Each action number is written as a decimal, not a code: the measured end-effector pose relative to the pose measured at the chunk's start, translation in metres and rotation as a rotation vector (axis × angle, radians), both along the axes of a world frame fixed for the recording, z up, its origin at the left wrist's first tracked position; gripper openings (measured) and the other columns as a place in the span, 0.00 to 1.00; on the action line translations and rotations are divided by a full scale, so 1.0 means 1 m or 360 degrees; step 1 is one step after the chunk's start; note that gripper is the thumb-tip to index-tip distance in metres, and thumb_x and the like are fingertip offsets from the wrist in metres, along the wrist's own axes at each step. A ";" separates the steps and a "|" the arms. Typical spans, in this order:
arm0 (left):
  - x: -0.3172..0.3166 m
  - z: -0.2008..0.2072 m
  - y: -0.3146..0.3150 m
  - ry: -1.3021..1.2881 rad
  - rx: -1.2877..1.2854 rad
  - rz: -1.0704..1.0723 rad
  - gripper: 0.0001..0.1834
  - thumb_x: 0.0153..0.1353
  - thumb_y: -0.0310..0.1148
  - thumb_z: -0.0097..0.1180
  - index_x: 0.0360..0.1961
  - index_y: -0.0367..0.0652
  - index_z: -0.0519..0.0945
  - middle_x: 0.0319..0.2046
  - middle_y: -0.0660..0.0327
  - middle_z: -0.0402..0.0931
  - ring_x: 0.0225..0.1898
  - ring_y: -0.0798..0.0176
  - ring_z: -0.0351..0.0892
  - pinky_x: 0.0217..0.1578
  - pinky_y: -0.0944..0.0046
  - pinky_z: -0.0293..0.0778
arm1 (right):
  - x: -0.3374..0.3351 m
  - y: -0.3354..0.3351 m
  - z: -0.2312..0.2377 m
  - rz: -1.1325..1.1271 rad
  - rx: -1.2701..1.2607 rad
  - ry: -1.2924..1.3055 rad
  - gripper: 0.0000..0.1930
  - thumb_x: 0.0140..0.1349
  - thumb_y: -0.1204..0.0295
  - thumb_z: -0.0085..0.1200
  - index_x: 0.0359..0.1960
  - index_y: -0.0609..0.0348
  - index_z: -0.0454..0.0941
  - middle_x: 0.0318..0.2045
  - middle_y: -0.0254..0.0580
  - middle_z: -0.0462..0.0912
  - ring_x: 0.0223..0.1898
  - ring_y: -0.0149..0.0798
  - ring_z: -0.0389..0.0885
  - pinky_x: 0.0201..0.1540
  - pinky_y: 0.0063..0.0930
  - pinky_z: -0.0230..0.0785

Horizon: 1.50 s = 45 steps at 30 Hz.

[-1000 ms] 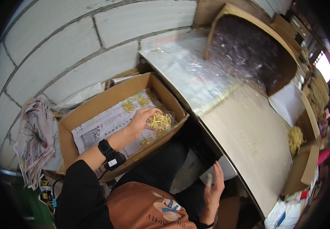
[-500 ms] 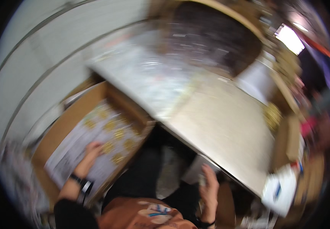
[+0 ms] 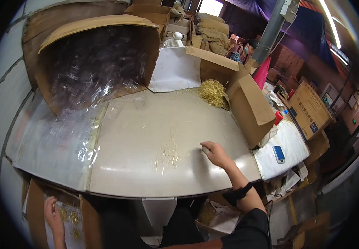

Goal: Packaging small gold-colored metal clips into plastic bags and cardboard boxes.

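My right hand point(image 3: 216, 154) hovers over the pale table point(image 3: 133, 178), with its fingers curled together around something I cannot make out; a small pale bit shows at the fingertips. Just to its left lie scattered thin gold-coloured pieces point(image 3: 169, 154), like pins or short wires. My left hand point(image 3: 54, 220) is at the lower left, inside a cardboard box point(image 3: 91, 216), its fingers loosely bent and slightly apart with nothing visible in them. Beside it in the box, small gold bundles point(image 3: 74, 218) rest on a whitish sheet.
A heap of gold pieces point(image 3: 212, 93) sits at the table's far right against cardboard walls point(image 3: 252, 103). At the back left, a large carton point(image 3: 100, 23) on its side holds clear plastic pieces point(image 3: 104, 62). A blue-topped scale point(image 3: 278, 153) lies right. Someone point(image 3: 245, 50) is in the background.
My view has swung from the box to the table. My right hand has risen from beside my lap to over the tabletop. My left hand has moved off the bundles toward the box's left side.
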<state>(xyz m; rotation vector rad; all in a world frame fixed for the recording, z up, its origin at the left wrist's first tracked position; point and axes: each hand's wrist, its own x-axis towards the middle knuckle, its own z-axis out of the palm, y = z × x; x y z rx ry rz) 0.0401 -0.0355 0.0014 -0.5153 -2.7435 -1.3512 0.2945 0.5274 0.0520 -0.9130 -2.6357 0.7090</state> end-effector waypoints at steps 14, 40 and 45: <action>-0.095 0.072 0.319 0.0538 -0.0041 -0.1280 0.12 0.52 0.21 0.49 0.39 0.35 0.77 0.43 0.47 0.74 0.46 0.45 0.74 0.48 0.56 0.70 | -0.240 0.320 -0.039 -0.0563 0.0237 -0.0121 0.31 0.59 0.58 0.48 0.60 0.66 0.62 0.55 0.64 0.69 0.57 0.55 0.69 0.61 0.38 0.59; -0.171 0.020 0.465 0.0565 -0.0724 -0.0897 0.12 0.44 0.21 0.55 0.33 0.33 0.75 0.33 0.46 0.76 0.37 0.49 0.80 0.33 0.57 0.76 | -0.288 0.151 -0.050 0.0972 0.0520 -0.0654 0.33 0.67 0.46 0.28 0.69 0.48 0.45 0.70 0.42 0.43 0.70 0.51 0.41 0.69 0.50 0.40; -0.164 0.031 0.436 -0.0286 -0.0141 -0.0766 0.09 0.47 0.21 0.51 0.32 0.33 0.73 0.26 0.51 0.74 0.27 0.54 0.81 0.22 0.57 0.75 | -0.188 0.081 -0.049 0.1177 0.0542 -0.0493 0.32 0.68 0.48 0.30 0.70 0.47 0.44 0.70 0.41 0.43 0.71 0.50 0.38 0.69 0.50 0.37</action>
